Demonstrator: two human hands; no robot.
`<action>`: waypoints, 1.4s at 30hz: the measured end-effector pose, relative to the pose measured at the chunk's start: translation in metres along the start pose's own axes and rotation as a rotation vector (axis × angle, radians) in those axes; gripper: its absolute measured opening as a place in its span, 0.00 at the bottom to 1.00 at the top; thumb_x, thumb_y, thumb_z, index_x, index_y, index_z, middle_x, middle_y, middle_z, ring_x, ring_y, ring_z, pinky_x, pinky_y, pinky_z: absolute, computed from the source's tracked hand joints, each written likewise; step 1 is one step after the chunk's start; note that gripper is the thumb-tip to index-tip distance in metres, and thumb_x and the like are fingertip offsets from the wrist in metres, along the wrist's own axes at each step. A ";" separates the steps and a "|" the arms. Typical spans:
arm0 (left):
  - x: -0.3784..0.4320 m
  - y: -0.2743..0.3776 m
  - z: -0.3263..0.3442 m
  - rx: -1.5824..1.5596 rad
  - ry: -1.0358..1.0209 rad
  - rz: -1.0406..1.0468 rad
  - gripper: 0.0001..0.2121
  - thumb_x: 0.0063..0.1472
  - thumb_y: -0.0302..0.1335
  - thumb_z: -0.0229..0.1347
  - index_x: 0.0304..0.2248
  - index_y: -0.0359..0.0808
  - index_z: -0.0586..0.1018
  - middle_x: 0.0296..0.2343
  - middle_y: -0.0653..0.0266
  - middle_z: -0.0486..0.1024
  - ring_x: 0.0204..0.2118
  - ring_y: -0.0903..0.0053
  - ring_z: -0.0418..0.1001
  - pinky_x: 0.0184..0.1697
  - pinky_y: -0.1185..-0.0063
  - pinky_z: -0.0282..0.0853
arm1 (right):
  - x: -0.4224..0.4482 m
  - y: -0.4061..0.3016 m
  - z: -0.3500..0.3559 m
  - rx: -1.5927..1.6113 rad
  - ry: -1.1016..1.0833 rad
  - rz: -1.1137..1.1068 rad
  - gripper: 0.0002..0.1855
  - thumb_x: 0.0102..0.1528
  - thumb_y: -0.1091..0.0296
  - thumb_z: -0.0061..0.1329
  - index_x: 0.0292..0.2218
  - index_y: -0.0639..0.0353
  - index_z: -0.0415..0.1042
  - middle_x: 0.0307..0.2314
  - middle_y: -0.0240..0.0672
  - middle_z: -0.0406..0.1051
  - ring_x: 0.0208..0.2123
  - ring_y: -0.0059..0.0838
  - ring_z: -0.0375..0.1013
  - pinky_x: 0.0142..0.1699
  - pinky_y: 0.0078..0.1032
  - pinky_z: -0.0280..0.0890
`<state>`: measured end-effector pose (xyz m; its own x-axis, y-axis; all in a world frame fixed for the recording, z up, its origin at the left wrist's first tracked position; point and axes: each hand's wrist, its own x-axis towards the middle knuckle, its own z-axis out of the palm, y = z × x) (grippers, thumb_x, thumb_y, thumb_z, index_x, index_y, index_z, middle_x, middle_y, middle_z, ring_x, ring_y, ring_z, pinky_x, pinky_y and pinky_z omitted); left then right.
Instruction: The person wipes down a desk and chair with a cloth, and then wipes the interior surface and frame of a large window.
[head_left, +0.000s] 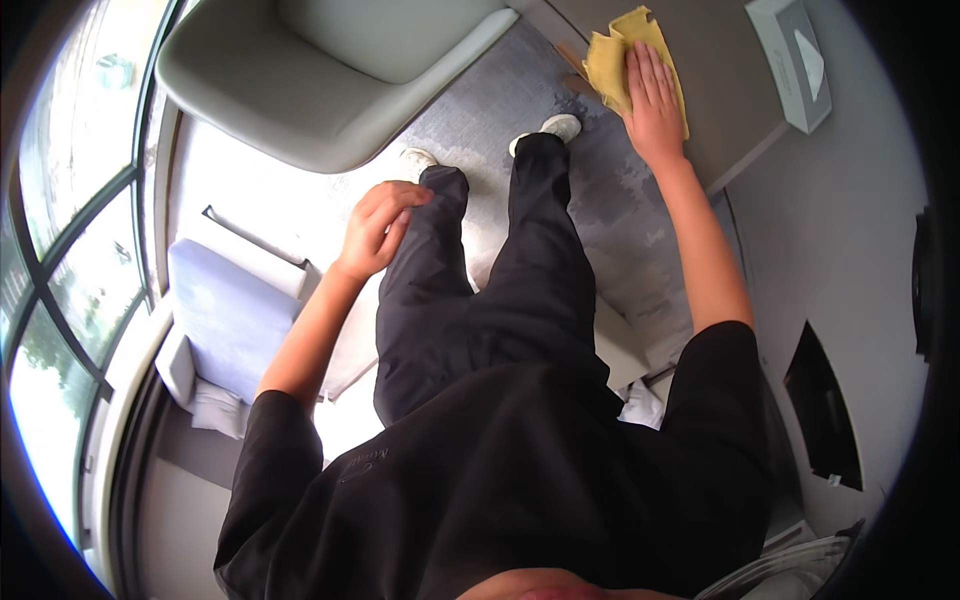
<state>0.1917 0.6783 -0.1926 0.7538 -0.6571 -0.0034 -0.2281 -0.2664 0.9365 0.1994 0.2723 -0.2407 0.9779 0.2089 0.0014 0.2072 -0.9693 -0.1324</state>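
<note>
My right hand (654, 105) lies flat, fingers together, on a folded yellow cloth (607, 67) at the edge of a grey-brown tabletop (720, 75). Part of the cloth hangs over the table's near side. My left hand (386, 225) is raised in front of my left thigh with its fingers loosely bent, and nothing shows in it. Beyond the cloth, a tissue box (787, 67) with a white tissue sticking out stands at the table's far right end.
A grey moulded chair (315, 90) stands ahead on the left. A cushioned lilac-grey seat (225, 307) and a small pillow (216, 409) are by the window (82, 225). Patterned carpet (480, 97) lies underfoot; a wall (817, 247) rises on the right.
</note>
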 end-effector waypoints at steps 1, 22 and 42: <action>-0.003 0.008 -0.016 0.014 0.026 0.023 0.11 0.46 0.14 0.46 0.32 0.30 0.72 0.31 0.55 0.73 0.36 0.63 0.72 0.40 0.72 0.66 | 0.019 -0.005 0.004 -0.042 -0.034 -0.034 0.38 0.48 0.73 0.46 0.58 0.61 0.45 0.58 0.39 0.44 0.60 0.38 0.43 0.62 0.34 0.42; 0.082 -0.118 -0.159 0.636 0.995 -0.457 0.29 0.55 0.29 0.50 0.54 0.29 0.55 0.56 0.47 0.46 0.58 0.55 0.47 0.59 0.70 0.47 | 0.358 -0.102 0.055 -0.177 0.179 -0.235 0.37 0.53 0.63 0.46 0.58 0.61 0.43 0.58 0.40 0.43 0.60 0.37 0.41 0.62 0.31 0.39; 0.083 -0.079 -0.163 0.407 1.001 -0.715 0.33 0.50 0.22 0.50 0.56 0.31 0.52 0.57 0.52 0.47 0.58 0.58 0.49 0.58 0.71 0.49 | 0.517 -0.177 0.066 -0.107 0.128 -0.335 0.35 0.50 0.69 0.40 0.58 0.63 0.43 0.58 0.42 0.42 0.61 0.37 0.41 0.63 0.33 0.36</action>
<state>0.3727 0.7599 -0.2093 0.8758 0.4820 -0.0277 0.3774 -0.6478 0.6618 0.6664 0.5607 -0.2814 0.8493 0.5056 0.1517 0.5114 -0.8593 0.0008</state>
